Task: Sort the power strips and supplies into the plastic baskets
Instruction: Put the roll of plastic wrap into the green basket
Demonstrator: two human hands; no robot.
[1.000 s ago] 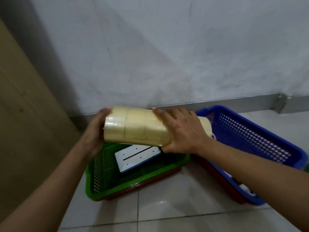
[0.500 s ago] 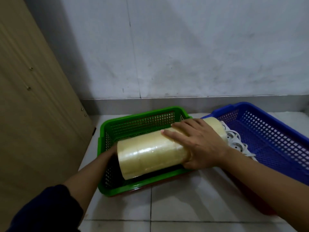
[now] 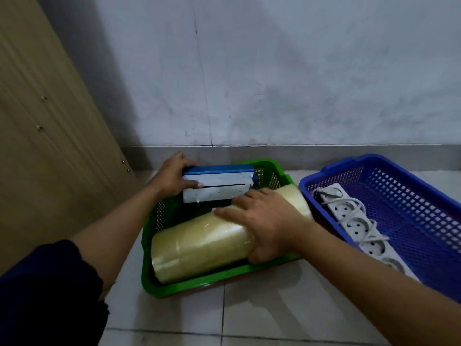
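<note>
Two baskets sit side by side on the floor [image 3: 274,308], near the wall [image 3: 274,71]. In the left basket [image 3: 159,283], the long pack of tape rolls [image 3: 199,245] lies in front and the box [image 3: 217,186] behind it. The power strip [image 3: 359,221] lies in the right basket [image 3: 424,196]. A board [image 3: 37,133] stands to the far left

A pale tiled floor [image 3: 262,318] carries two plastic baskets beside the grey wall [image 3: 274,71]. The green basket [image 3: 174,285] sits nearer the wooden panel [image 3: 37,121]; the blue basket [image 3: 424,221] stands just right of the green one.
</note>
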